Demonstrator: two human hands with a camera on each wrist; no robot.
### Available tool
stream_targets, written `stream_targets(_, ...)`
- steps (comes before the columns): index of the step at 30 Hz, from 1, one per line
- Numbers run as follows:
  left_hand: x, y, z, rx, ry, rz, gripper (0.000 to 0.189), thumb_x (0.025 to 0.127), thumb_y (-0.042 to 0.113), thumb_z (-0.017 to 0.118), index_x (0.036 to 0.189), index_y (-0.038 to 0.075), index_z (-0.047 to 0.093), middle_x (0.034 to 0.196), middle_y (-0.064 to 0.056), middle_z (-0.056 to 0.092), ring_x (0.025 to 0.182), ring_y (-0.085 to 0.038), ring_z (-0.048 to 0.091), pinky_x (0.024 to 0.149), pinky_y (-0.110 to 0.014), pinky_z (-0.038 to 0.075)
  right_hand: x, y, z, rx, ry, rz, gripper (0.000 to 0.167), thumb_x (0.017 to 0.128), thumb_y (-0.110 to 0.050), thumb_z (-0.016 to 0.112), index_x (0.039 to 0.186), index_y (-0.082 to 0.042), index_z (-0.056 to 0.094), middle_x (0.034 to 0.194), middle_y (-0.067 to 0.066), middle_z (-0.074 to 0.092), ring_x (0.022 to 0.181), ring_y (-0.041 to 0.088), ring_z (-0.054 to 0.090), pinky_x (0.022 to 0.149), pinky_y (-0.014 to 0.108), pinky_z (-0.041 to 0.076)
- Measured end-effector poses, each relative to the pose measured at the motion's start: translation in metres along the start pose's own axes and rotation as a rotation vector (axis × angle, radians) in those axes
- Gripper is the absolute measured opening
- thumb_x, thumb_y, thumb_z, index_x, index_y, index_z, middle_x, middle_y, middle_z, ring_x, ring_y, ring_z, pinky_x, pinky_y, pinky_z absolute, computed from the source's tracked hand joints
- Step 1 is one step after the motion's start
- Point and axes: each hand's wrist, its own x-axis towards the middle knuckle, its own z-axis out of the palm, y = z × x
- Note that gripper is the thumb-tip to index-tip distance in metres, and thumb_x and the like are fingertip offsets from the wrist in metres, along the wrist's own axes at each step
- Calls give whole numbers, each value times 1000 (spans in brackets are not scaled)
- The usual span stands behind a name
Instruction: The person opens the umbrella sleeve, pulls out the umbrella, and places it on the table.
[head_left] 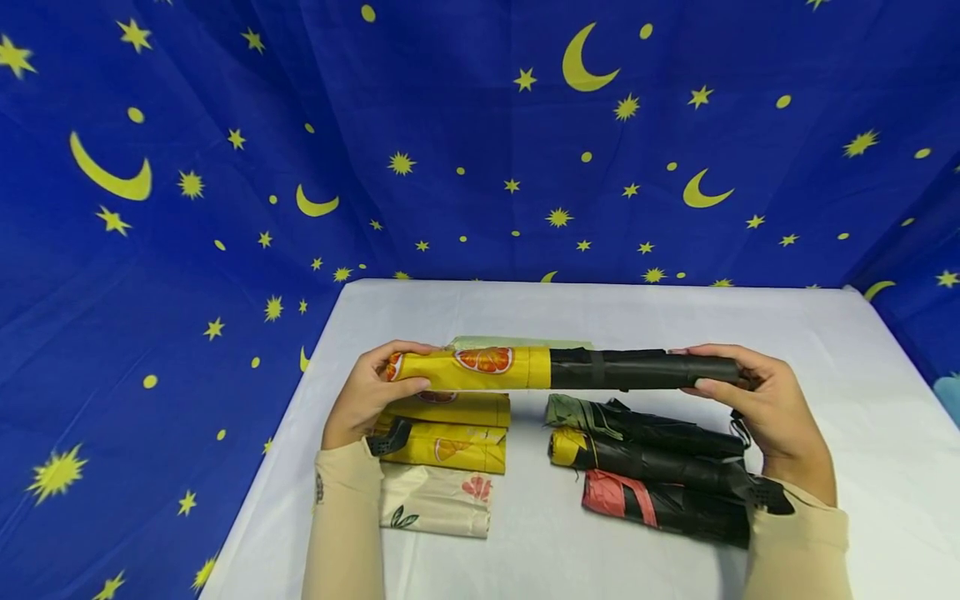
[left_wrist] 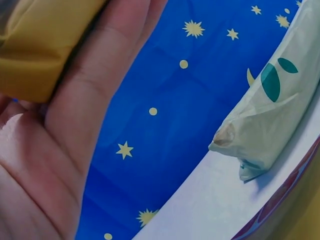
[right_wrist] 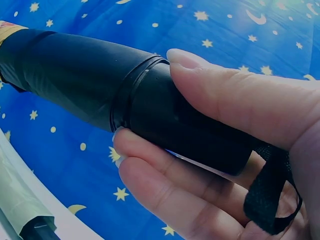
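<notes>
A folded black umbrella (head_left: 637, 369) is held level above the table, its left part inside a yellow sleeve (head_left: 517, 368) printed with orange slices. My left hand (head_left: 367, 387) grips the sleeve's left end between thumb and fingers. At the other end, my right hand (head_left: 772, 400) holds the black handle (right_wrist: 190, 125), thumb on one side and fingers on the other. A black wrist strap (right_wrist: 267, 195) hangs from the handle against the palm. In the left wrist view, only the end of the yellow sleeve (left_wrist: 35, 55) shows beside the fingers.
Below the left hand lie flat yellow sleeves (head_left: 450, 448) and a cream sleeve (head_left: 435, 500) with leaves. On the right lie folded umbrellas with green (head_left: 577, 414), yellow (head_left: 567, 447) and red (head_left: 603, 493) ends. A pale green sleeve (head_left: 525, 342) lies behind, partly hidden.
</notes>
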Motion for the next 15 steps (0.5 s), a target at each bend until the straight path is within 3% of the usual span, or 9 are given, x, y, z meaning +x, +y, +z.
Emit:
stream_targets(9, -1, -2, -3, -11, -7, 4, 33, 89, -5, 77, 120, -4, 69, 128, -19, 65, 110, -31, 65, 87, -34, 59, -1, 0, -2, 24, -10, -15, 40, 89, 31, 52, 129, 25, 51, 124, 22, 69, 108, 27, 70, 80, 36, 61)
stream_targets(15, -1, -3, -6, 18, -18, -2, 36, 91, -3, 76, 125, -4, 66, 128, -19, 63, 107, -30, 64, 86, -33, 59, -1, -1, -3, 45, -29, -17, 40, 89, 32, 50, 128, 26, 51, 125, 24, 68, 109, 28, 70, 80, 37, 61)
